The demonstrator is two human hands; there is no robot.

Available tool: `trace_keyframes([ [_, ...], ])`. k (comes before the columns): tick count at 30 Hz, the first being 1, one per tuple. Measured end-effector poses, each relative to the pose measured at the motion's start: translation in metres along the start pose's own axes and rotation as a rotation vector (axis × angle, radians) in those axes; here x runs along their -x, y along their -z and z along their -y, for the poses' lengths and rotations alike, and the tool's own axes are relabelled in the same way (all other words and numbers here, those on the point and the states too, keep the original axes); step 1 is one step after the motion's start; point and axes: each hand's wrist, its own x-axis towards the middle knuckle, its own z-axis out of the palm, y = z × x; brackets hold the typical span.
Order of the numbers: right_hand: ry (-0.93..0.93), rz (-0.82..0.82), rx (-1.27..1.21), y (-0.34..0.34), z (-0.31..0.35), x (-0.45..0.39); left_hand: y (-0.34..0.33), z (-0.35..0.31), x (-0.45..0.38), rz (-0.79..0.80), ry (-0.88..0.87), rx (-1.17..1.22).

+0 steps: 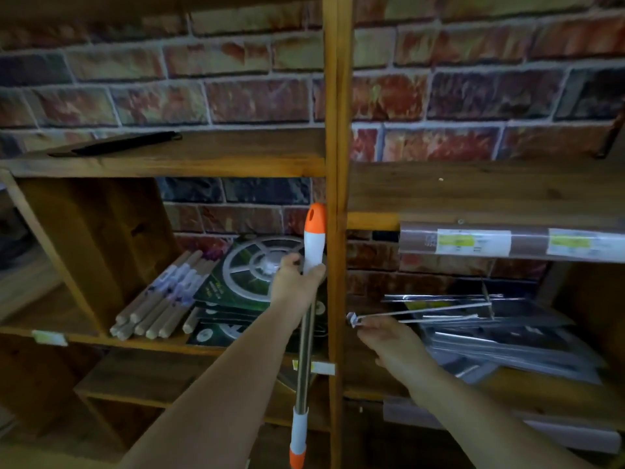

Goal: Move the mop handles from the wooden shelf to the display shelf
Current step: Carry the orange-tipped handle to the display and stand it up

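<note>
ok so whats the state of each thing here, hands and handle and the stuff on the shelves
left hand: closed around the mop handle
mop handle: held near upright, orange tip up
right hand: open, fingers at the metal hook
metal hook: sticking out, nothing hanging on it
wooden dowels: lying bundled on the shelf
black strip: lying flat on the upper shelf

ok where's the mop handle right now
In the head view the mop handle stands nearly upright at centre, gripped by the left hand just left of the wooden post.
</note>
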Motion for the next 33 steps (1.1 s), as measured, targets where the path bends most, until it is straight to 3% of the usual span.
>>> trace_keyframes([
  [7,0.024,-0.021,0.034,-0.009,0.005,0.006,0.008,-0.023,-0.013,0.072,-0.098,0.017],
  [19,0.076,0.004,0.076,-0.062,0.032,0.043,0.093,-0.003,0.049,0.295,-0.295,-0.184],
  [25,0.096,0.046,0.058,-0.114,0.026,0.073,0.118,0.011,0.069,0.460,-0.290,-0.117],
  [30,0.121,0.063,-0.015,-0.142,0.018,0.093,0.127,0.018,0.094,0.469,-0.295,-0.069],
  [33,0.137,0.102,0.083,-0.147,0.022,0.106,0.136,0.023,0.111,0.465,-0.302,-0.076],
])
